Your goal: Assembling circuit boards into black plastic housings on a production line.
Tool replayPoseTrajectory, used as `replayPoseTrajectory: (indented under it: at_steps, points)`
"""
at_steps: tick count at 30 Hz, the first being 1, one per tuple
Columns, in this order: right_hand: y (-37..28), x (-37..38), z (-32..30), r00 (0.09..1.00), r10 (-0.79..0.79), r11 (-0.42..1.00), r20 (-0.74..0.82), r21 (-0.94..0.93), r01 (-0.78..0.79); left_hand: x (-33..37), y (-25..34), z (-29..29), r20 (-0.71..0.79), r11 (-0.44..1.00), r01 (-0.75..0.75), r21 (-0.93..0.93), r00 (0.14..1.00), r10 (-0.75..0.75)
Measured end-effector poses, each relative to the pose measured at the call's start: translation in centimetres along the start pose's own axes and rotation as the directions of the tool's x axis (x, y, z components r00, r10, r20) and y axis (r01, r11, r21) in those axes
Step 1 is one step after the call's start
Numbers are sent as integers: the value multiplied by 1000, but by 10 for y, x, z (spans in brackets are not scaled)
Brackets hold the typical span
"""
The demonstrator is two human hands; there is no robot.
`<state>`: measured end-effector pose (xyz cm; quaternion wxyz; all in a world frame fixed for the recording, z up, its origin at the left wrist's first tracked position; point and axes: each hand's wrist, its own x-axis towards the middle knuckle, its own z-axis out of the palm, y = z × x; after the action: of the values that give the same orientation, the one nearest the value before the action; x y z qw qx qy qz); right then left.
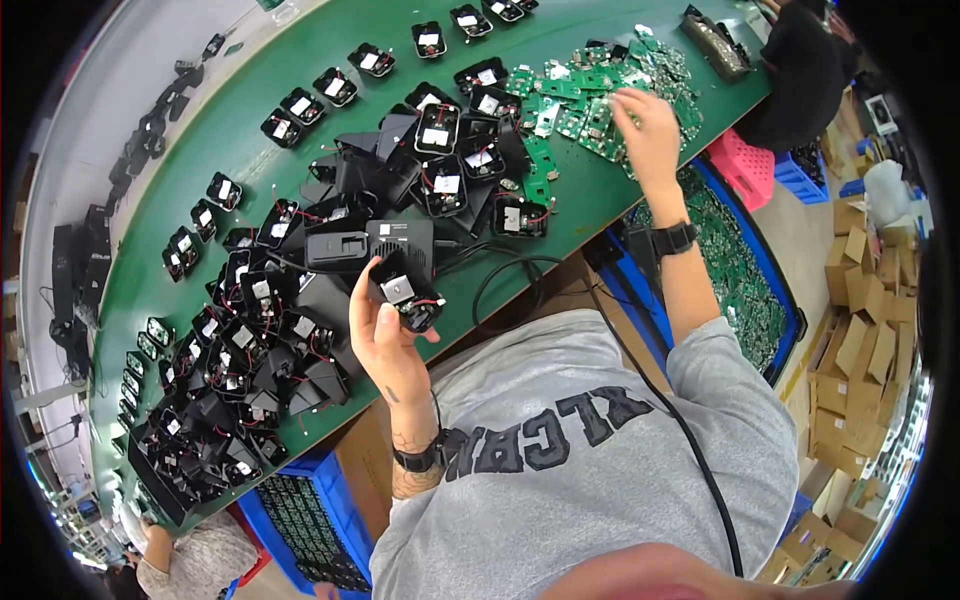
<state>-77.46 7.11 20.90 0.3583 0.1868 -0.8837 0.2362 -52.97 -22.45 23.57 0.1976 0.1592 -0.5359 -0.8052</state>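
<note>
My left hand (385, 345) is closed around a black plastic housing (408, 296), tilted with its hollow side up. A pale label and red wires show inside it. My right hand (650, 130) reaches out over a heap of green circuit boards (575, 90). Its thumb and fingertips are pinched together above the boards, and I cannot make out what they hold. Just beyond my left hand lies a black device with a vented top (402, 240), beside a second black box (337, 247).
Black housings (440, 130) are piled on the green table (270, 180), and several more line its far side. A black cable (520, 262) loops at the near edge. Blue bins (310, 520) of circuit boards stand below. Cardboard boxes (850, 340) are stacked at right. Other people sit at both ends.
</note>
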Motion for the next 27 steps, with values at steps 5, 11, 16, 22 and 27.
replayPoseTrajectory:
  at_steps: [5, 11, 16, 22, 27]
  points:
    - [-82, -10, -41, 794, 429, 382, 431, 710, -592, 11, 5, 17, 16, 997, 64, -35, 998, -63]
    - [-140, -44, -35, 623, 43, -169, 781, 621, -766, 16, -2, 30, 111, 997, 76, 13, 991, -77]
    - [-157, -51, -31, 636, -58, -254, 770, 605, -755, 16, -3, 25, 107, 997, 77, 27, 991, -79]
    - [-170, -42, -36, 642, -49, -146, 765, 630, -763, 10, -1, 27, 127, 995, 91, 34, 987, -95]
    - [-175, -39, -37, 637, -18, 56, 771, 637, -769, 8, 1, 32, 130, 993, 71, 94, 988, -83]
